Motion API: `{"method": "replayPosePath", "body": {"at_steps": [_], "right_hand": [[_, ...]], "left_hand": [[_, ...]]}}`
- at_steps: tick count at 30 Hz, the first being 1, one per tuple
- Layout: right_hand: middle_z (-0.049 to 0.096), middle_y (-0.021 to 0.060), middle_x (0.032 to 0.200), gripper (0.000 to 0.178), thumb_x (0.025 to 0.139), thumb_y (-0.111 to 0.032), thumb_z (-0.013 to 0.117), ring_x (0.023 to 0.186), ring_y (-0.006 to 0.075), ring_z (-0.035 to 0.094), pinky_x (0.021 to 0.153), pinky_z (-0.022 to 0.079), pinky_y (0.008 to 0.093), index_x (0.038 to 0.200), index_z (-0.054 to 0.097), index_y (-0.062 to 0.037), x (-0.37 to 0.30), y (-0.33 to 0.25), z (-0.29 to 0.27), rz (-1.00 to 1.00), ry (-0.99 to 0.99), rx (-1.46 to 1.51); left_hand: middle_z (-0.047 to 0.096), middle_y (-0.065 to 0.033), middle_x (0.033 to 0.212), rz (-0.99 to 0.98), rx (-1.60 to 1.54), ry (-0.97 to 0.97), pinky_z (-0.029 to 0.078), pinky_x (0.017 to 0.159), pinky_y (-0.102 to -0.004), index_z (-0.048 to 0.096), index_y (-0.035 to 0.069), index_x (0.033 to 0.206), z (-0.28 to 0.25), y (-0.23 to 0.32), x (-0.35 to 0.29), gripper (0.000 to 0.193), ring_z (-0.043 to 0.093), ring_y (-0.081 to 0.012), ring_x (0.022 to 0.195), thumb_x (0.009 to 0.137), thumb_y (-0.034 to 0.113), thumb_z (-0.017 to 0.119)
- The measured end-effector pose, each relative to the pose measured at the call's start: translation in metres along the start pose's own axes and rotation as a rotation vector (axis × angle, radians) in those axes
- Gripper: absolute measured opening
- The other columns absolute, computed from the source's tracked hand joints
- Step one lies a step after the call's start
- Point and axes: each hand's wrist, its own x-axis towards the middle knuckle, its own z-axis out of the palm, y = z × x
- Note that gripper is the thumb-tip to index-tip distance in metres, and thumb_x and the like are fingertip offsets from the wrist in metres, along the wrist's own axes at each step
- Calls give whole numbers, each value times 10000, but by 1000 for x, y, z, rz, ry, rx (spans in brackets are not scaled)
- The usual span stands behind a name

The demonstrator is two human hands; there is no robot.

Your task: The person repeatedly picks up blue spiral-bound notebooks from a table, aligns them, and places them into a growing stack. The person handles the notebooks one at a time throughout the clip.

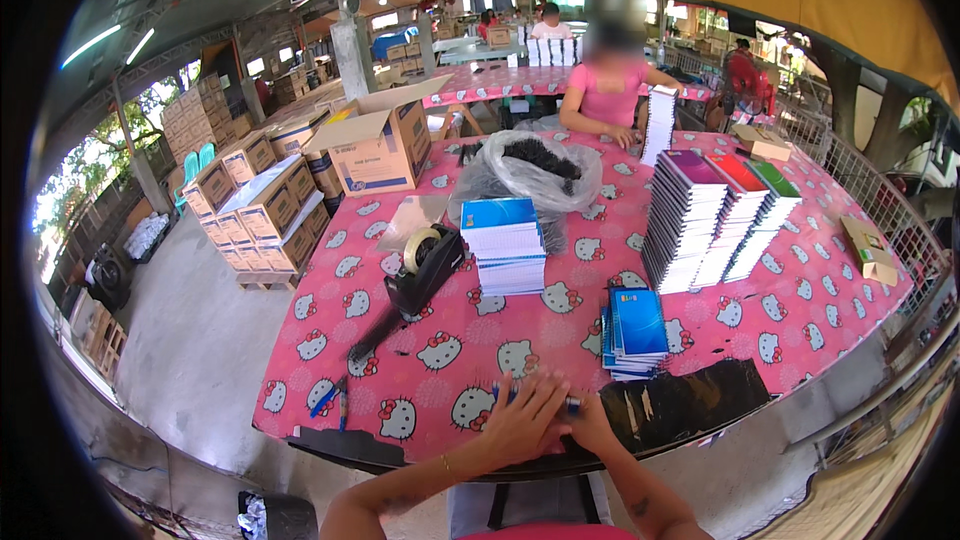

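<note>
At the table's near edge my two hands meet over what looks like a blue notebook (573, 405), seen edge-on and mostly covered. My left hand (525, 415) lies across its top with fingers stretched out, slightly blurred. The right hand (592, 426) closes round its right end. Just beyond my right hand is a short, uneven stack of blue spiral notebooks (638, 325). Farther off, a taller stack of blue-covered notebooks (503, 250) stands near the middle. A black tape dispenser (425, 268) with a roll of tape is to its left.
High stacks of purple, red and green spiral notebooks (700, 210) stand at the right. Beyond are a plastic bag of black coils (535, 170) and a person in pink (610, 90) holding notebooks. Pens (335, 400) lie at left; an open carton (380, 150) stands behind.
</note>
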Motion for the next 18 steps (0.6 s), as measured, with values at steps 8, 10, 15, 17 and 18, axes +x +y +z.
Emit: {"method": "replayPosePath", "body": {"at_steps": [8,10,15,17,18], "right_hand": [[709,100,964,332,862,-12,715,838,127,640,747,524,300,1187,645,-18,-2,-18,-14,-140,59,-247],[707,90,971,320,866,-15,723,816,128,647,720,528,285,1177,647,-9,-10,-28,-16,-131,188,-198],[705,66,971,310,863,16,729,770,66,620,666,513,231,1162,648,11,-24,-13,-6,52,233,59],[702,64,973,301,874,19,719,779,55,613,665,511,224,1167,649,10,-28,-10,-5,63,244,55],[701,64,976,294,883,17,711,794,54,612,674,512,223,1170,650,9,-24,-16,-7,68,234,-22]], "left_hand": [[688,-33,1045,16,-123,108,293,1126,-574,650,101,1126,4,-7,4,219,661,-230,1003,928,197,656],[678,-38,1017,-5,-162,88,386,1049,-509,645,102,1096,7,-6,2,194,658,-244,960,925,194,659],[657,-66,966,-22,-177,88,474,907,-427,640,91,1058,11,-3,3,171,646,-275,896,926,198,652],[649,-82,952,-23,-198,124,452,946,-430,633,78,1036,6,1,7,158,645,-281,882,939,202,623],[651,-80,957,-29,-205,125,461,920,-430,638,82,1042,2,1,10,166,642,-282,883,928,202,641]]}}
